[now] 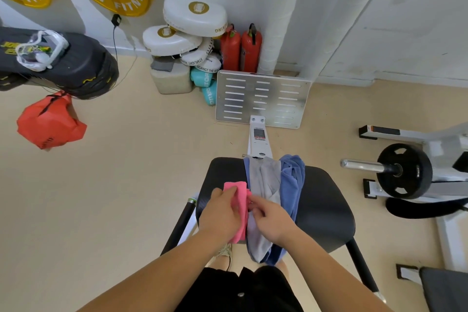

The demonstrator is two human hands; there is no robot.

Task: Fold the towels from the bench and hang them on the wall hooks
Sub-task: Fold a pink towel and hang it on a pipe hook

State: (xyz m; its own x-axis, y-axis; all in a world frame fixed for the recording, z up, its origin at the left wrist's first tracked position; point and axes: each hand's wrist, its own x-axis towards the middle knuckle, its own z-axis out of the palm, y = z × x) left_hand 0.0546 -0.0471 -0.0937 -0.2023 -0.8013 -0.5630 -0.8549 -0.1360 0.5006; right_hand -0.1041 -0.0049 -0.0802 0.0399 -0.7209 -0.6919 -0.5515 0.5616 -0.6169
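A pink towel (240, 191) lies on the black padded bench (324, 205), folded into a narrow strip. My left hand (220, 215) rests flat on its left side and grips it. My right hand (272, 220) pinches the strip's right edge with thumb and fingers. Beside the pink towel, to the right, a grey towel (266, 180) and a blue towel (292, 180) lie draped lengthwise over the bench, their near ends hanging off the front edge. No wall hooks are in view.
A perforated metal footplate (263, 99) stands beyond the bench, with two red fire extinguishers (240, 48) and stacked white boxing pads (187, 30) by the wall. A barbell with a black plate (402, 170) sits at right. A black punching bag (63, 63) and red glove (48, 124) hang left.
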